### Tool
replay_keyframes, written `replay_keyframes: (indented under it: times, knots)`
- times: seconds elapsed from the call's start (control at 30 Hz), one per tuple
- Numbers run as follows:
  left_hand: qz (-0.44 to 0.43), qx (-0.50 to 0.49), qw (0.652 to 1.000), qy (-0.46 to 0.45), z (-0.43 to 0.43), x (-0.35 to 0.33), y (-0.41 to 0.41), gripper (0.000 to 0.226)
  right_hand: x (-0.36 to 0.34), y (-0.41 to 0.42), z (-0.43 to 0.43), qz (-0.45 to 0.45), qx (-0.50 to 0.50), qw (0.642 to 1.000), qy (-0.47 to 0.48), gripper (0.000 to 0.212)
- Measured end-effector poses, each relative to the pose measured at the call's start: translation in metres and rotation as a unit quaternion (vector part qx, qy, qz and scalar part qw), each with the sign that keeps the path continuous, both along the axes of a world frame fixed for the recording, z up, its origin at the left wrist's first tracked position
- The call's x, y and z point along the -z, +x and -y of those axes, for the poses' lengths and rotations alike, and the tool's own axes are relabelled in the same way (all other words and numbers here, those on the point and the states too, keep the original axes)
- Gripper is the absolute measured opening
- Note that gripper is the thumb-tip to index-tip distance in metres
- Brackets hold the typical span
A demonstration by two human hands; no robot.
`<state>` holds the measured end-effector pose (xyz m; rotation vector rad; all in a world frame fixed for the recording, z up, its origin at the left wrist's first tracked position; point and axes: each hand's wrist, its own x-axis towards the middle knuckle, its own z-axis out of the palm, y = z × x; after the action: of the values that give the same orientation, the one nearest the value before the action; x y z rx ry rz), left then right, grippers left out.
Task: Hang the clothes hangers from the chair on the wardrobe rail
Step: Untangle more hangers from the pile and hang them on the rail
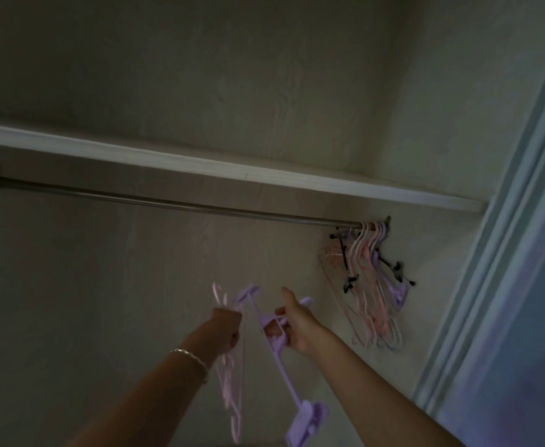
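dim interior | bluish light at right edge | soft motion blur | wide-angle bending

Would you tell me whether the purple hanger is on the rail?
Off the rail: the right hand holds the purple hanger below it.

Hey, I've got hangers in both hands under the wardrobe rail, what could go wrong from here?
1. The purple clip hanger in the right hand crosses right beside the pink hangers gripped by the left hand; they could snag as you separate them.
2. The hung hangers crowd the right end of the rail; hooking on there may tangle them or knock some off.
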<state>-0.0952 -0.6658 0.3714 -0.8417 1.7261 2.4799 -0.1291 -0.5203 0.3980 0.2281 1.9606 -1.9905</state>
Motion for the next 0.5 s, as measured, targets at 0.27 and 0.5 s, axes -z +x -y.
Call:
replay_keyframes:
  times: [0.27, 0.5]
  knots:
    - [-0.060, 0.063, 0.996, 0.024, -0.041, -0.014, -0.005, 0.033, -0.023, 0.010, -0.001, 0.006, 0.044, 0.996, -0.082, 0.047]
    - [-0.060, 0.011, 0.996, -0.058, -0.043, -0.023, -0.020, 0.035, -0.034, 0.005, -0.024, -0.036, -0.023, 0.990, 0.133, 0.033]
